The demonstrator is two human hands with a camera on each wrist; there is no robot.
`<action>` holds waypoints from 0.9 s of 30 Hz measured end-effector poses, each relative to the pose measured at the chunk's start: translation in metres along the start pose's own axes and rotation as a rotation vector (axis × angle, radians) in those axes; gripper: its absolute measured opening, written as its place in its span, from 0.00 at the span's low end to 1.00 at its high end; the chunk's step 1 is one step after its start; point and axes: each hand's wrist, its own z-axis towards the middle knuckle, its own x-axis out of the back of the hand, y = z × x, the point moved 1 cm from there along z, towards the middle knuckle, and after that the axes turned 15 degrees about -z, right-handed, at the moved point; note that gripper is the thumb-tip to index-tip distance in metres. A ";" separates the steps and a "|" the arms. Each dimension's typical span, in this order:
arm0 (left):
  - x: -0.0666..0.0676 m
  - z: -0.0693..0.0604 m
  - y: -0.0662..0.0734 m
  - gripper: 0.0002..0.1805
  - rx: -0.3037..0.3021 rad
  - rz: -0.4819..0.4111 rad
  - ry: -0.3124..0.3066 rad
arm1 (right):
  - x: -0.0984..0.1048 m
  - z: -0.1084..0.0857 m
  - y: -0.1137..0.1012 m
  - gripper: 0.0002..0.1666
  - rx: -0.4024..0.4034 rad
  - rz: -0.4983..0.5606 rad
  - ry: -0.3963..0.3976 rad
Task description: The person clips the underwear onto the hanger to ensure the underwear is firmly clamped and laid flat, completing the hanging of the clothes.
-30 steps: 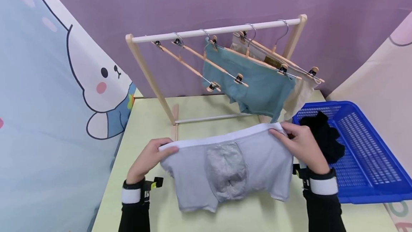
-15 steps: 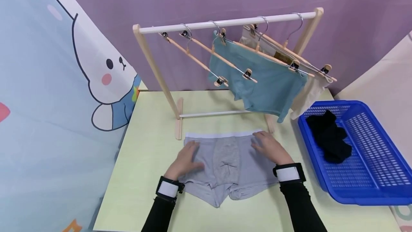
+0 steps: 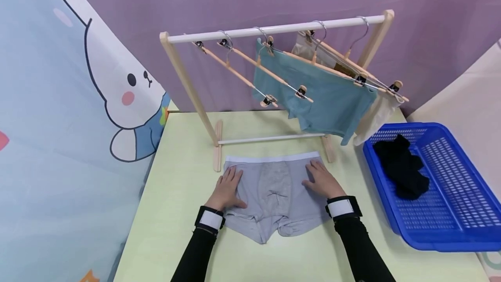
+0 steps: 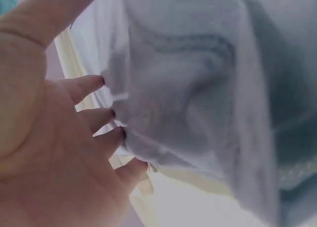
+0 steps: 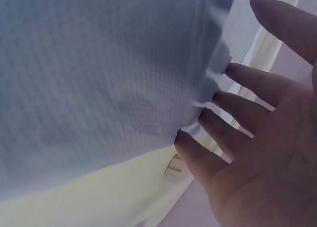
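Light grey boxer briefs [image 3: 275, 186] lie flat on the pale table, white waistband toward the rack. On their left side rests my left hand [image 3: 227, 189], fingers spread and pointing away from me. My right hand [image 3: 322, 180] touches the right side with its fingertips, fingers apart. In the left wrist view, the fingertips of the left hand [image 4: 69, 133] press into the grey cloth [image 4: 158, 98]. The right wrist view has the right hand [image 5: 262, 133] with straight fingers against the cloth's edge. Neither hand grips the cloth.
Behind the briefs stands a wooden rack with a white rod [image 3: 282, 28]. Two bare clip hangers [image 3: 235, 69] hang at left; teal shorts [image 3: 313, 92] and a beige garment [image 3: 372, 119] hang at right. A blue basket [image 3: 450, 177] holds a black garment [image 3: 403, 166].
The grey briefs came down from being held up by the waistband to lying flat on the table. Both hands let go of the waistband and moved inward onto the cloth.
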 end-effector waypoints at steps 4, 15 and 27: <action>0.014 0.004 0.004 0.42 -0.016 -0.106 0.117 | 0.002 -0.001 0.000 0.38 0.010 -0.002 -0.017; 0.167 0.024 0.062 0.19 -0.244 -0.628 1.178 | 0.004 -0.002 -0.002 0.37 -0.004 0.028 -0.033; 0.274 0.046 0.118 0.27 -0.433 -0.902 1.130 | 0.002 -0.003 -0.004 0.37 -0.016 0.034 -0.013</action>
